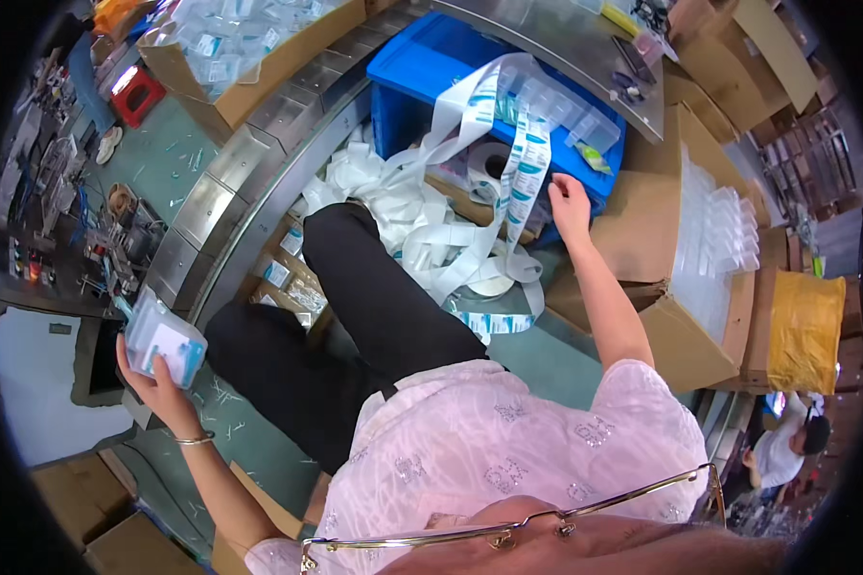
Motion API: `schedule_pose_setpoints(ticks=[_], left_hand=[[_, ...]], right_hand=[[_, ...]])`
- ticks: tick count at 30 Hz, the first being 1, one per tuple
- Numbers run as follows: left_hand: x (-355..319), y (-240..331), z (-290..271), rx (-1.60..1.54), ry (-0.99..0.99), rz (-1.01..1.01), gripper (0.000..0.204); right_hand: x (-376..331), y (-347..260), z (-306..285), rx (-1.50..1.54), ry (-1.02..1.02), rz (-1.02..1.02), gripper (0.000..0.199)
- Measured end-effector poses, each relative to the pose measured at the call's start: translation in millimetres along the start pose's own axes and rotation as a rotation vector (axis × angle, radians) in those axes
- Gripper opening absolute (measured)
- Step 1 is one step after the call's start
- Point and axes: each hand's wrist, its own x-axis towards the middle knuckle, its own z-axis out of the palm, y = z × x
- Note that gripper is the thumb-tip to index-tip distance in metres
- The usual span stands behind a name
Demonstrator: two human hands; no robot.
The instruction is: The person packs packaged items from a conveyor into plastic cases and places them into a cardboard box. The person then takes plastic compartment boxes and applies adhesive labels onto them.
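At the left, my left hand grips a small stack of clear plastic boxes, thumb across the front one, which shows a white and blue label. My right hand is raised beside a hanging strip of blue and white labels. Its fingers are curled together; whatever may be between them is too small to make out. The strip loops down past the edge of a blue plastic bin. More clear boxes stand in a row on the bin. Below, white backing tape lies in a tangled heap.
A large carton of nested clear plastic trays stands right. Beyond the metal conveyor, another carton holds bagged items. A red stool is far left, and a yellow-wrapped package far right. Another person is at the lower right.
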Motion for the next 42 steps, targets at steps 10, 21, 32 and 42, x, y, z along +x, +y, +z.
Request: schedule_pose_setpoints(ticks=[10, 21, 32, 42], left_hand=[[13.3, 59.8, 80.6, -0.003, -0.348, 0.042, 0.057], [-7.2, 47.4, 81.2, -0.303, -0.378, -0.161, 0.056], [0.4, -14.1, 156.3, -0.781, -0.572, -0.251, 0.059], [-11.7, -20.0, 206.7, -1.122, -0.684, -0.499, 0.062]], right_hand=[[-32.5, -4.9, -34.0, -0.133, -0.078, -0.282, 0.021], [-51.8, 22.0, -58.0, -0.131, -0.007, -0.044, 0.017], [-161.6, 0.9, -92.0, -0.339, -0.157, 0.155, 0.013], [14.5, -21.4, -60.3, -0.380, -0.218, 0.280, 0.025]])
